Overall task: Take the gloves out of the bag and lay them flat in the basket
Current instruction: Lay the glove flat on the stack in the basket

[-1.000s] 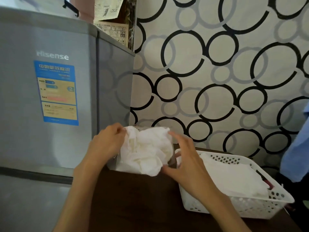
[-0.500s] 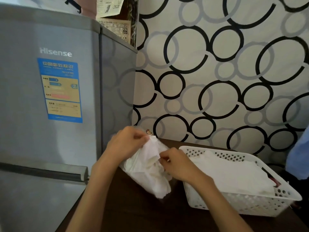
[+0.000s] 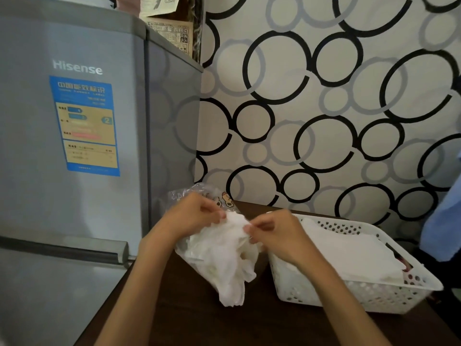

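Observation:
A crumpled bunch of thin white gloves (image 3: 224, 260) hangs over the dark table, between my two hands. My left hand (image 3: 192, 216) pinches its top edge on the left, and my right hand (image 3: 274, 231) pinches it on the right, fingertips close together. Behind my left hand lies the clear plastic bag (image 3: 197, 193) with small cartoon prints. The white perforated basket (image 3: 369, 295) stands to the right, holding flat white gloves (image 3: 349, 253).
A grey fridge (image 3: 74, 171) stands close on the left of the dark brown table (image 3: 189, 318). A wall with black and grey circles rises behind. Blue fabric (image 3: 444, 221) hangs at the right edge.
The white bunch has come out of the bag and now hangs lower in front of it. Both hands have shifted to pinching its top edge.

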`<state>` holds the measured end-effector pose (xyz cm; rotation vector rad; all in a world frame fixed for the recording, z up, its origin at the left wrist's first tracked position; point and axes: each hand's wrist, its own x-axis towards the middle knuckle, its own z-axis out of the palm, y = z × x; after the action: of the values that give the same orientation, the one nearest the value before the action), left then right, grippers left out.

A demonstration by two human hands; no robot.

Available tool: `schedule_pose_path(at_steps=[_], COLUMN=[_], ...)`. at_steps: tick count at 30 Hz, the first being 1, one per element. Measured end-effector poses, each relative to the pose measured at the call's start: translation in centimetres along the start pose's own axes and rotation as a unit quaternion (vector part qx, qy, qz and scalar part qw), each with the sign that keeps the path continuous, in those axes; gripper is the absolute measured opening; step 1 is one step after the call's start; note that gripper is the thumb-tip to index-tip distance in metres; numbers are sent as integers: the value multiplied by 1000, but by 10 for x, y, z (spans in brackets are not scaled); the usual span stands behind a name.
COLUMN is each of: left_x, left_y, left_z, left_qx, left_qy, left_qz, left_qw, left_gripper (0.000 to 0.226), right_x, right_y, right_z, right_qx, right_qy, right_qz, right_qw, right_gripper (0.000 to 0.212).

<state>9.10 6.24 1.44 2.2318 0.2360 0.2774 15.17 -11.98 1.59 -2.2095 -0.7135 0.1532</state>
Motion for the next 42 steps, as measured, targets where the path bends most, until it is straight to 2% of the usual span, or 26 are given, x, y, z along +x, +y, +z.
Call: schedule_pose_path(at_steps=[5, 8, 10, 12, 13, 16, 17, 18, 21, 22, 25, 26, 28, 30, 31, 32, 34, 35, 38, 40, 42], left_x=[6, 7, 6, 5, 4, 2, 0, 0, 8, 10, 11, 10, 9, 8, 6, 4, 4, 5, 10, 11, 14], left_y=[-4, -3, 0, 2, 2, 0, 0, -1, -6, -7, -5, -5, -3, -3, -3, -3, -4, -5, -6, -8, -12], left_z=[7, 9, 10, 10, 9, 7, 6, 6, 12, 14, 17, 17, 16, 14, 12, 12, 15, 17, 25, 27, 27], left_qx=[-21, 1, 28, 48, 52, 70, 85, 93, 91, 86, 70, 62, 39, 24, 20, 26, 71, 94, 134, 155, 159], left_qy=[-14, -18, -48, -98, -132, -203, -206, -196, -86, -58, -55, -61, -63, -71, -88, -106, -113, -98, -49, -52, -59], left_qz=[3, 42, 57, 65, 68, 84, 84, 82, 110, 116, 109, 113, 110, 106, 102, 102, 90, 87, 84, 79, 76], left_qw=[1000, 999, 997, 992, 987, 973, 971, 973, 986, 988, 990, 990, 991, 992, 991, 989, 987, 987, 986, 983, 983], left_gripper=[6, 21, 27, 21, 25, 66, 70, 62, 19, 15, 18, 17, 21, 41, 42, 35, 35, 38, 45, 50, 53], right_x=[4, 7, 8, 9, 10, 14, 15, 15, 7, 2, -12, -14, -9, -2, 2, 4, 6, 4, 2, 0, -2], right_y=[14, 14, 13, 12, 10, 6, 6, 7, 9, 9, 2, 0, 0, 6, 9, 11, 14, 13, 13, 13, 11], right_z=[-17, -9, -1, 3, 4, 1, -1, -4, -15, -17, -15, -11, -5, -7, -10, -12, -17, -19, -30, -35, -40], right_qx=[74, 105, 134, 163, 172, 177, 174, 165, 88, 30, -167, -217, -271, -232, -186, -140, -63, -21, 70, 80, 147], right_qy=[6, 2, 11, 30, 43, 83, 97, 105, 64, 39, 29, 33, 60, 81, 79, 64, 32, 23, 68, 60, 97], right_qz=[25, 40, 47, 48, 45, 37, 39, 40, 37, 24, -121, -171, -217, -193, -170, -150, -123, -109, -88, -88, -69], right_qw=[997, 994, 990, 985, 983, 980, 979, 980, 993, 999, 978, 961, 936, 950, 964, 977, 990, 994, 991, 991, 982], right_gripper=[22, 36, 46, 50, 50, 53, 55, 56, 45, 44, 78, 79, 58, 24, 11, 9, 27, 28, 22, 21, 22])
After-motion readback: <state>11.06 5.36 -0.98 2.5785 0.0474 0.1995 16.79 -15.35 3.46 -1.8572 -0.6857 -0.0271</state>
